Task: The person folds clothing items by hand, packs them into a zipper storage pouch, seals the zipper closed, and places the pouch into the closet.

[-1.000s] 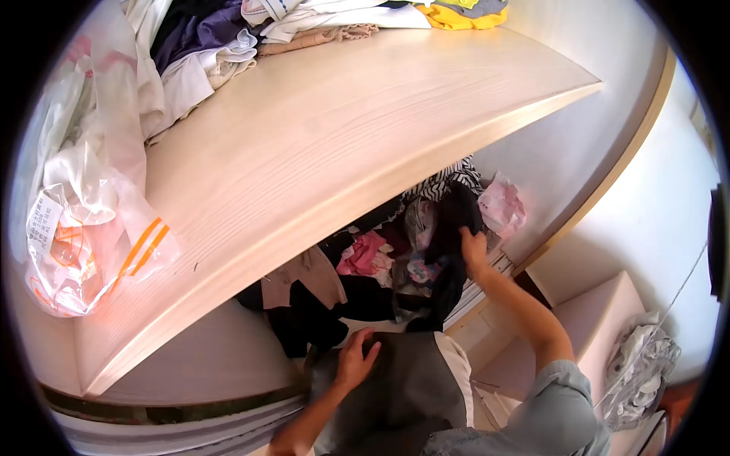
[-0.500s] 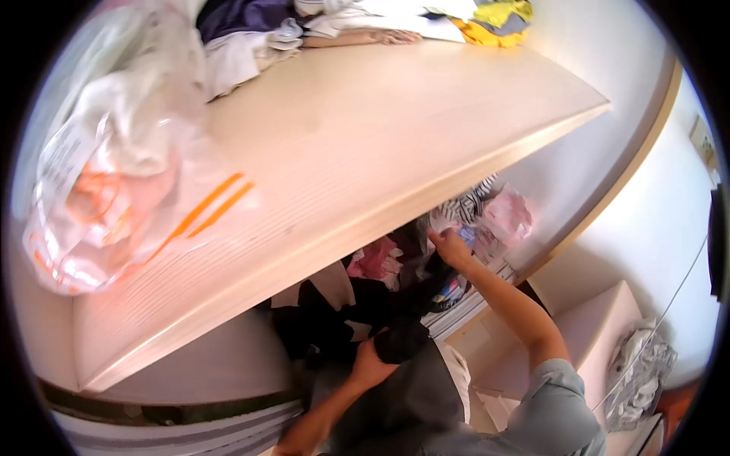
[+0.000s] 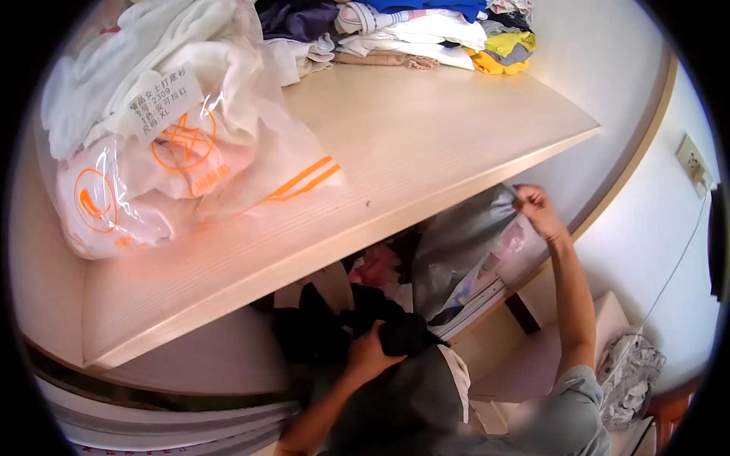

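Note:
Below the wooden shelf, my left hand (image 3: 370, 356) is wrapped round a bunched black garment (image 3: 403, 334). More black clothing (image 3: 308, 334) lies just left of it. My right hand (image 3: 538, 211) is raised near the shelf's front edge, fingers closed on the upper corner of a grey plastic bag (image 3: 460, 247). The bag hangs stretched down and left from that hand. A pink crumpled item (image 3: 374, 267) lies between the black clothing and the bag. Behind the bag's right side, pinkish clear plastic (image 3: 509, 239) shows in part.
The wooden shelf (image 3: 426, 129) crosses above both hands. On it are a clear bag of pale clothing (image 3: 182, 159), folded white clothes (image 3: 433, 34) and a yellow garment (image 3: 506, 57). At right are a wall socket (image 3: 693, 161), a hanging cord and a plastic-wrapped bundle (image 3: 631, 372).
My right hand has moved up and right, drawing the grey bag out taut. My left hand stays on the black garment. The view has shifted, showing more of the folded clothes.

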Motion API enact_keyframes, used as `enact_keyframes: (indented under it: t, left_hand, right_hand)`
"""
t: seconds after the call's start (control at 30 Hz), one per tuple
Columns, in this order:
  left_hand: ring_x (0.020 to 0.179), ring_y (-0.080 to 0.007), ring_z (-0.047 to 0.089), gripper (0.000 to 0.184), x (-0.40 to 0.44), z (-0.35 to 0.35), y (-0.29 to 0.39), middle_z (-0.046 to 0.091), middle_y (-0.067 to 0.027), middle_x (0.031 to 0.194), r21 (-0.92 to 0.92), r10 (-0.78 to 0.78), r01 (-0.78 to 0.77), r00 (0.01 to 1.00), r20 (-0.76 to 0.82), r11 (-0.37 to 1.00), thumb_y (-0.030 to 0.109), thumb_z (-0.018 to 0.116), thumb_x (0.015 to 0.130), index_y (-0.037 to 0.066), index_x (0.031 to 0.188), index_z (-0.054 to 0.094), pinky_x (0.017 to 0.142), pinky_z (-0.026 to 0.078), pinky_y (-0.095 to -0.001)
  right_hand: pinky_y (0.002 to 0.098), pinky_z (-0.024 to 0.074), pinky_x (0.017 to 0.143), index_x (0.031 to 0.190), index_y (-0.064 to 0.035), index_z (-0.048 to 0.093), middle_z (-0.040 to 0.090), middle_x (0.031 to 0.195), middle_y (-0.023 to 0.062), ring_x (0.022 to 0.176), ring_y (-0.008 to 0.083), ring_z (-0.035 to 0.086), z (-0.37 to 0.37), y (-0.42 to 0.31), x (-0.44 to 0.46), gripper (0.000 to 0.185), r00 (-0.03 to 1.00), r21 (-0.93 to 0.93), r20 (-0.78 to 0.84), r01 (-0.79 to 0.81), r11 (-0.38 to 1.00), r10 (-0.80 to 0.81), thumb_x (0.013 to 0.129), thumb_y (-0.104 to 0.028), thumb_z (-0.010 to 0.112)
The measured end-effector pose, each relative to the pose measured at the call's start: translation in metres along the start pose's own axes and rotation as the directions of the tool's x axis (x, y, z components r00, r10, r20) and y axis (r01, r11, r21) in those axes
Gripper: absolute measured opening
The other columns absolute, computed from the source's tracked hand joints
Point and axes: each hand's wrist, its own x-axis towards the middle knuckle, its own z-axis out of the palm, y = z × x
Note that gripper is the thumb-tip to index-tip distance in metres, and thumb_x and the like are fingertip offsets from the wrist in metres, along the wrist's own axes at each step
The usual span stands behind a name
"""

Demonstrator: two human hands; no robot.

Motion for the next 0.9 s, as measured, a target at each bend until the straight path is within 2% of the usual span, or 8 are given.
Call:
enact_keyframes:
  t: [0.17,0.23,0.37,0.43,0.47,0.57,0.63,0.9]
  left_hand:
    - [0.112,-0.0366,0.053,0.086,0.006,-0.023,-0.003,0.054,-0.0222,0.122,0.143,0.28,-0.266,0.956,-0.085,0.953,0.039,0.078,0.068,0.004,0.134,0.036,0.095,0.042,-0.0422]
    - [0.122,-0.0349,0.045,0.082,0.016,-0.042,0.015,0.046,-0.0222,0.131,-0.128,0.218,-0.25,0.951,-0.22,0.96,0.035,0.075,0.074,0.006,0.138,0.033,0.101,0.037,-0.0411]
    - [0.123,-0.0368,0.042,0.073,0.055,-0.045,0.046,0.044,-0.023,0.132,-0.161,0.277,-0.341,0.904,-0.325,0.926,0.028,0.071,0.078,0.005,0.136,0.035,0.099,0.037,-0.0424]
    - [0.122,-0.0364,0.043,0.069,0.083,-0.03,0.045,0.044,-0.0227,0.132,0.322,0.522,-0.425,0.783,-0.337,0.846,0.023,0.069,0.079,0.007,0.137,0.035,0.098,0.039,-0.0408]
    - [0.122,-0.0364,0.043,0.069,0.096,-0.014,0.035,0.044,-0.0227,0.132,0.318,0.524,-0.428,0.78,-0.342,0.846,0.023,0.069,0.079,0.007,0.137,0.035,0.098,0.039,-0.0408]
    - [0.115,-0.0343,0.05,0.058,0.124,0.023,0.008,0.051,-0.0166,0.125,0.418,0.431,-0.322,0.881,-0.196,0.849,0.018,0.068,0.079,0.009,0.131,0.043,0.095,0.041,-0.0404]
    - [0.108,-0.0335,0.053,0.044,0.134,0.022,0.006,0.056,-0.0148,0.114,0.157,0.218,-0.192,0.962,-0.166,0.969,0.018,0.069,0.077,0.008,0.117,0.054,0.09,0.043,-0.0409]
    - [0.083,-0.0351,0.059,0.013,0.145,-0.031,0.05,0.061,-0.0139,0.088,0.201,0.558,-0.523,0.806,-0.198,0.828,0.014,0.061,0.083,0.004,0.091,0.062,0.069,0.047,-0.0423]
  right_hand:
    - [0.0216,0.0269,0.051,0.059,-0.0104,0.037,0.039,0.061,-0.0052,0.058,0.004,0.033,-0.005,-0.053,-0.021,0.028,0.988,0.132,0.15,-0.05,0.99,0.03,0.073,0.001,0.058]
    - [0.0217,0.0284,0.051,0.06,-0.0105,0.041,0.042,0.062,-0.0048,0.057,0.0044,0.036,-0.001,-0.05,-0.027,0.025,0.985,0.176,0.115,-0.149,0.973,0.13,0.074,0.001,0.058]
    - [0.0198,0.03,0.051,0.064,-0.011,0.046,0.046,0.063,-0.0052,0.058,0.0034,0.04,0.007,0.042,-0.042,0.022,0.931,0.173,0.085,-0.366,0.914,0.356,0.076,0.0,0.062]
    - [0.0188,0.0304,0.05,0.066,-0.0111,0.048,0.048,0.064,-0.0056,0.058,0.0027,0.041,0.012,0.069,-0.056,0.021,0.929,0.127,0.113,-0.366,0.922,0.353,0.077,-0.002,0.063]
    - [0.0183,0.031,0.051,0.066,-0.0114,0.048,0.048,0.064,-0.0061,0.059,0.0025,0.042,0.017,0.072,-0.061,0.021,0.918,0.177,0.086,-0.397,0.9,0.388,0.078,-0.003,0.063]
    - [0.0176,0.0325,0.053,0.068,-0.0128,0.048,0.049,0.066,-0.0075,0.062,0.0021,0.044,0.009,0.075,-0.067,0.02,0.894,0.194,0.054,-0.446,0.874,0.444,0.081,-0.007,0.062]
    - [0.0175,0.0331,0.054,0.07,-0.016,0.046,0.044,0.065,-0.0092,0.06,0.002,0.042,-0.003,0.078,-0.071,0.02,0.897,0.196,0.088,-0.441,0.876,0.432,0.08,-0.009,0.062]
    - [0.0219,0.042,0.06,0.073,-0.0135,0.052,0.055,0.071,-0.0065,0.068,0.0057,0.051,-0.058,0.096,-0.095,0.015,0.878,0.054,-0.071,-0.47,0.881,0.473,0.079,-0.013,0.065]
